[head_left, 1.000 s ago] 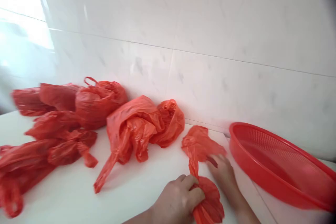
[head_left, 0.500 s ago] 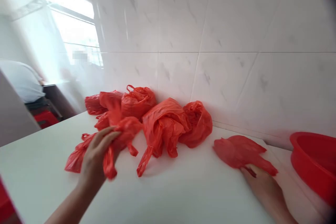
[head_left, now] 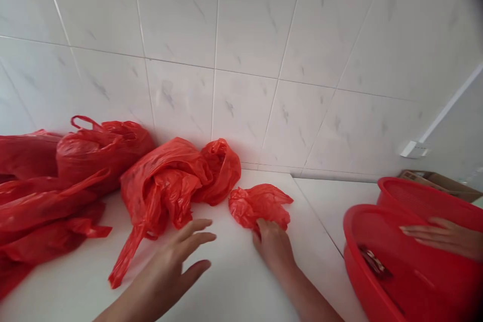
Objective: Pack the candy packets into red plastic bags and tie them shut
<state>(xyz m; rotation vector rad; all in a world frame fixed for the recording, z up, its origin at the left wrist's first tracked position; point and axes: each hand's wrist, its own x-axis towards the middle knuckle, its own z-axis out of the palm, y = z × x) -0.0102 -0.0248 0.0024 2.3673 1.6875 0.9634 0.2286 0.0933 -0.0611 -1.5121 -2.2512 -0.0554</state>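
Note:
A small crumpled red plastic bag (head_left: 260, 204) lies on the white table, and my right hand (head_left: 274, 244) has its fingers closed on the near edge. To the left, my left hand (head_left: 177, 264) hovers with fingers spread and nothing in them. Just beyond it sits a larger red plastic bag (head_left: 162, 181), its handle trailing toward me. Another bunched red bag (head_left: 222, 171) rests against the wall beside it. More filled red bags (head_left: 101, 151) are heaped at the far left.
Two red plastic basins (head_left: 352, 234) stand at the right, the nearer one holding a small dark packet (head_left: 375, 264). Another person's hand (head_left: 445, 236) reaches over them. Behind are a cardboard box (head_left: 445, 183) and a wall socket (head_left: 414, 149). The tiled wall (head_left: 245, 105) bounds the table (head_left: 230, 282).
The view has swung right, bringing the second basin and another person's hand into sight. My left hand has let go of its red bag, now among the left heap. My right hand stays at the small bag.

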